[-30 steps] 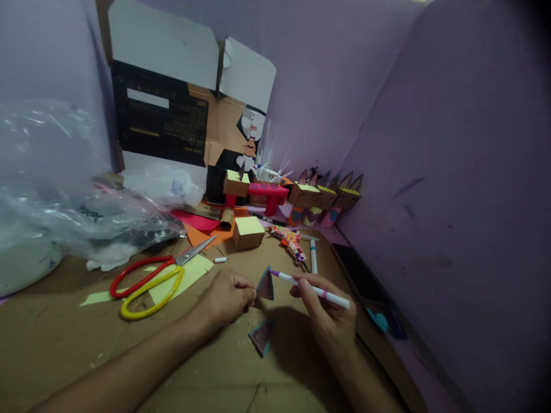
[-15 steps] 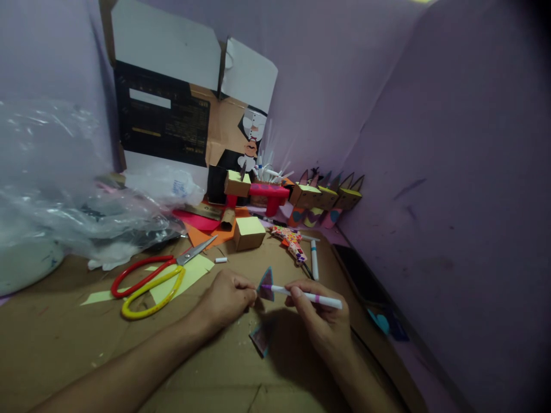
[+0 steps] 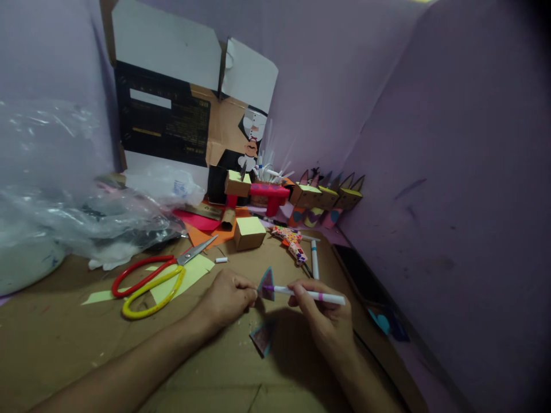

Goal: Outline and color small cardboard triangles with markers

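Note:
Pinched between the fingertips of my left hand (image 3: pixel 232 297) is the edge of a small triangle (image 3: pixel 266 283) with a blue-green border and a purple middle. My right hand (image 3: pixel 325 312) holds a white marker (image 3: pixel 310 295) with a pink band, its purple tip touching the triangle's face. A second similar triangle (image 3: pixel 262 338) lies on the cardboard sheet (image 3: pixel 206 373) below my hands. A small white cap (image 3: pixel 221 260) rests beyond my left hand.
Red-and-yellow scissors (image 3: pixel 148 287) lie on yellow paper at left, near plastic bags (image 3: pixel 86 201). Behind are a cardboard cube (image 3: pixel 249 235), a patterned glue gun (image 3: pixel 293 242), another marker (image 3: pixel 315 259) and box-headed figures (image 3: pixel 305 196). A dark phone (image 3: pixel 357 274) is at right.
My right hand and the marker have shifted slightly to the right. My left hand and the triangle it pinches look almost unmoved.

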Tool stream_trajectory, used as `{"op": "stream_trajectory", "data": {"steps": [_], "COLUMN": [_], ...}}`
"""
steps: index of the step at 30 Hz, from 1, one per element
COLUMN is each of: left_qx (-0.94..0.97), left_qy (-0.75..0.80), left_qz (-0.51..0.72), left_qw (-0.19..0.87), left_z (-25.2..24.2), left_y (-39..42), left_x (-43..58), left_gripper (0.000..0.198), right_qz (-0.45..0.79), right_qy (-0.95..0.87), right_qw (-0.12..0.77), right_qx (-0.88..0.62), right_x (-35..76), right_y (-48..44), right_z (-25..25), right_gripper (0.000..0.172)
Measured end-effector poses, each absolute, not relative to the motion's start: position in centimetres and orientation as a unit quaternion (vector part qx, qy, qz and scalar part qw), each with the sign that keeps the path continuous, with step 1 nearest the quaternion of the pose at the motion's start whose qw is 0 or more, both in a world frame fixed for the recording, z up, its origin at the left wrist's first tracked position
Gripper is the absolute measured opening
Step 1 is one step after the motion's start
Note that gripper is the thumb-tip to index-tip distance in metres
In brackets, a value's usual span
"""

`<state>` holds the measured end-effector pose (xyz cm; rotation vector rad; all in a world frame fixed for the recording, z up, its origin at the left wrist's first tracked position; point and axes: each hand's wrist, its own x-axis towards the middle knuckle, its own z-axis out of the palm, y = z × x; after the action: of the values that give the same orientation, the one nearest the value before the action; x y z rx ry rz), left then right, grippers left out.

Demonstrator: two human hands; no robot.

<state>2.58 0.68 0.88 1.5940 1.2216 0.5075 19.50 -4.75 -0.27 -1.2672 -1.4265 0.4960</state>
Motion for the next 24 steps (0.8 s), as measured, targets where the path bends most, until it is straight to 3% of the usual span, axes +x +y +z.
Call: {"op": "stream_trajectory", "data": {"steps": [24], "left_qx": [0.663], "left_qy": [0.501], "left_qz": [0.208], "left_qw": [0.516], "left_z": [0.94], "left_y": [0.75], "left_x": [2.59], "left_gripper": [0.021], "right_qz": [0.233], "right_qy": [-0.595], "right_qw": [0.543], "right_qx": [-0.544], "right_x": [19.31], "right_y": [-4.78], "right_z": [0.02], "right_gripper": [0.021]}}
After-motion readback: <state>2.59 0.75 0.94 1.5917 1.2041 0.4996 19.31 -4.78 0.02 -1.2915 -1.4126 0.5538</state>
